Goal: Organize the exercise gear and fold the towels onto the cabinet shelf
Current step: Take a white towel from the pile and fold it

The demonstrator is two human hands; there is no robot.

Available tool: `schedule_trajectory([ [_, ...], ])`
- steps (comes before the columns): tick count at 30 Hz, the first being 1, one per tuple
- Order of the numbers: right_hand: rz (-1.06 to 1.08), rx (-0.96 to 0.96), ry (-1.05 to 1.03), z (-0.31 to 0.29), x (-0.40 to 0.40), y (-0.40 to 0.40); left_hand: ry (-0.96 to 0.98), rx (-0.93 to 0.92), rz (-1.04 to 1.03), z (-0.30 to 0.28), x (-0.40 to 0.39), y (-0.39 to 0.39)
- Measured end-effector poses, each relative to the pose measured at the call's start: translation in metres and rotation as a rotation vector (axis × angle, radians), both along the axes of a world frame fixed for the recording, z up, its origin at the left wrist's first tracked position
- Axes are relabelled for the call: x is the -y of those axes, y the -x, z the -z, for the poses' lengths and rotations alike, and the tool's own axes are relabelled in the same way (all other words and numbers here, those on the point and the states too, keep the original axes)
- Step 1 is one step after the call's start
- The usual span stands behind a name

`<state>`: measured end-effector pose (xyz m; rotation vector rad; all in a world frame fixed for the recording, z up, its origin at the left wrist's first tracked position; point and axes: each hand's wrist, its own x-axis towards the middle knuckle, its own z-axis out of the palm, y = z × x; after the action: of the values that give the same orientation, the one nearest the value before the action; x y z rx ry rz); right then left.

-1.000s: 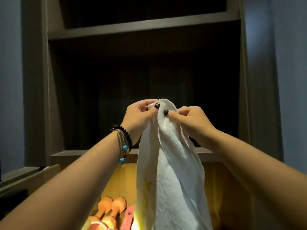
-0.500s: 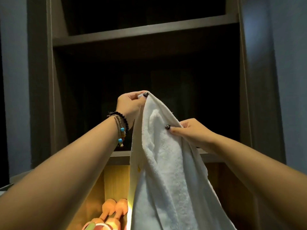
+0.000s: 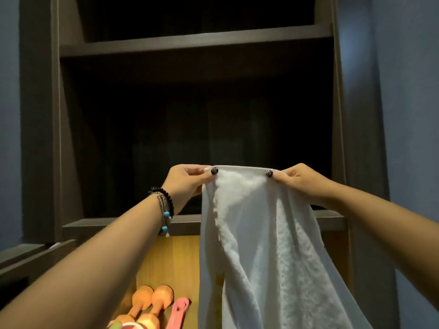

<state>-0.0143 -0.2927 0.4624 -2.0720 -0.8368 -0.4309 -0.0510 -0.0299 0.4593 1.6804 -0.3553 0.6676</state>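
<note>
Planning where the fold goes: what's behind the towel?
The towel, pinched by the left hand and right hand, hides part of the shelf edge and the lit wooden compartment below; anything there is covered.

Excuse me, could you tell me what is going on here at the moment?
A person holds a white towel up in front of a dark cabinet. The left hand and right hand each pinch its top edge, which is stretched flat between them; the rest hangs down, unfolded. Orange dumbbells lie below.
</note>
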Motion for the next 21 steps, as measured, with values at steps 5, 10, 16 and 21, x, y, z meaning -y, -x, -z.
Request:
schedule_trajectory([
  [5,-0.007,-0.038,-0.011,0.048,0.007,-0.001,0.224,-0.154,0.045,0.050,0.021,-0.013],
  [10,0.048,-0.250,-0.232,0.108,0.002,-0.016,0.338,-0.442,0.081,0.103,0.029,-0.021],
  [16,0.176,-0.064,-0.065,0.161,-0.027,-0.012,0.341,-0.505,-0.193,0.141,0.029,-0.037],
  [21,0.264,0.072,-0.113,0.180,-0.054,-0.005,0.414,-0.502,-0.293,0.159,0.028,-0.047],
])
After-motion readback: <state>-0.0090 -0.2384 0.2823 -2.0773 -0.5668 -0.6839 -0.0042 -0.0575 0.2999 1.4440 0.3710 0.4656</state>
